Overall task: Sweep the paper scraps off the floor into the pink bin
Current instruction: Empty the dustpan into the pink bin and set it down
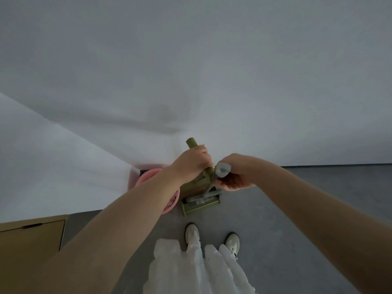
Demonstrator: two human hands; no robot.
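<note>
Green dustpan handle gripped by left hand, pink bin beside wall

Walls: a plain white wall fills the upper part of the view; a second white wall runs in from the left, and the two meet in a corner near the middle.
Floor: smooth grey floor, matte, with faint pale scuffs, meeting the far wall along a straight dark line at the right.
Furniture: a tan wooden cabinet stands at the lower left against the left wall, with a small dark handle near its top edge.
Light: soft and even, dim; a faint blurred shadow lies across the far wall above the corner.
</note>
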